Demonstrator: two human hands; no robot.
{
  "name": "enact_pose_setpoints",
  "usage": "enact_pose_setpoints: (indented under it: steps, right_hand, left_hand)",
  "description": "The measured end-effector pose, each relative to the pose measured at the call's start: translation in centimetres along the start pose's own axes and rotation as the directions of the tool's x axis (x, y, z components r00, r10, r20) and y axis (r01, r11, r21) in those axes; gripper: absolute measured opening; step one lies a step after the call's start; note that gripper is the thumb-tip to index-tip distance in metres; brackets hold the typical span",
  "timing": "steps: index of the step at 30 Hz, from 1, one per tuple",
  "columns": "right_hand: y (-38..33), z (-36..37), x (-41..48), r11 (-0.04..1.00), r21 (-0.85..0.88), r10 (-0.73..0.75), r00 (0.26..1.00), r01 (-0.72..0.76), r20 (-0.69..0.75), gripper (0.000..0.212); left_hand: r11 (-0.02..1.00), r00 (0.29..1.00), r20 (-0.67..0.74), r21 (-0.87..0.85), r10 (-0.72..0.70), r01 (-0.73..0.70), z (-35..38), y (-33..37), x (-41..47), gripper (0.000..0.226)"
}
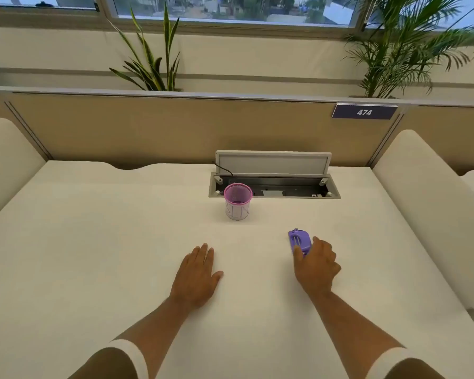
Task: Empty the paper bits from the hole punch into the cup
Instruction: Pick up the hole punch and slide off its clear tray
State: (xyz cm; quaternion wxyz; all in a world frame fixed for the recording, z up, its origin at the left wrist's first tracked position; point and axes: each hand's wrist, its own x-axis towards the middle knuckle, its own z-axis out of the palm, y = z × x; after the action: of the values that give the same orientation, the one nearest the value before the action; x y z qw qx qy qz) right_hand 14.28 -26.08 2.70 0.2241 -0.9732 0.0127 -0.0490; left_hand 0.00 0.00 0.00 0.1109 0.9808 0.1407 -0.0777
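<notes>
A small purple hole punch [298, 239] lies on the white desk [121, 228], right of centre. My right hand [316, 265] wraps its fingers and thumb around the near end of the punch, which still rests on the desk. A pink mesh cup [237, 201] stands upright farther back, to the left of the punch, and its inside looks dark pink. My left hand [197, 272] lies flat on the desk, palm down, fingers slightly apart, holding nothing.
Behind the cup an open cable hatch [274, 187] with a raised grey lid [272, 162] is sunk into the desk. A beige partition [148, 127] closes the far edge. Padded white dividers stand at the left [8, 160] and right [422, 201].
</notes>
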Motion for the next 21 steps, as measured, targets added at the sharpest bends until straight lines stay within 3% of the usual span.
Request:
enact_pose_setpoints:
  steps: [2, 4, 12, 16, 21]
  right_hand:
    - [0.2, -0.1, 1.0, 0.974, 0.075, 0.208, 0.975, -0.214, 0.08, 0.052]
    - [0.6, 0.1, 2.0, 0.946, 0.08, 0.3, 0.942, -0.314, 0.15, 0.047]
    - [0.3, 1.1, 3.4, 0.855, 0.214, 0.421, 0.873, -0.473, 0.248, 0.02]
    - [0.0, 1.0, 3.7, 0.763, 0.333, 0.467, 0.829, -0.553, 0.308, 0.035]
    - [-1.0, 0.3, 2.5, 0.738, 0.467, 0.388, 0.873, -0.487, 0.297, 0.03]
  left_hand:
    - [1.0, 1.0, 0.005, -0.016, -0.014, 0.014, -0.2, -0.1, 0.2, 0.073]
    - [1.0, 1.0, -0.014, -0.022, -0.013, 0.013, -0.2, -0.2, 0.4, 0.072]
    - [0.999, 0.999, -0.042, -0.041, -0.011, 0.009, 1.2, -0.5, 0.3, 0.07]
    - [0.999, 0.999, -0.05, -0.053, -0.014, 0.011, 1.5, -0.5, 0.2, 0.069]
    - [0.999, 0.999, -0.011, -0.03, -0.04, 0.039, 1.4, -0.2, 0.4, 0.069]
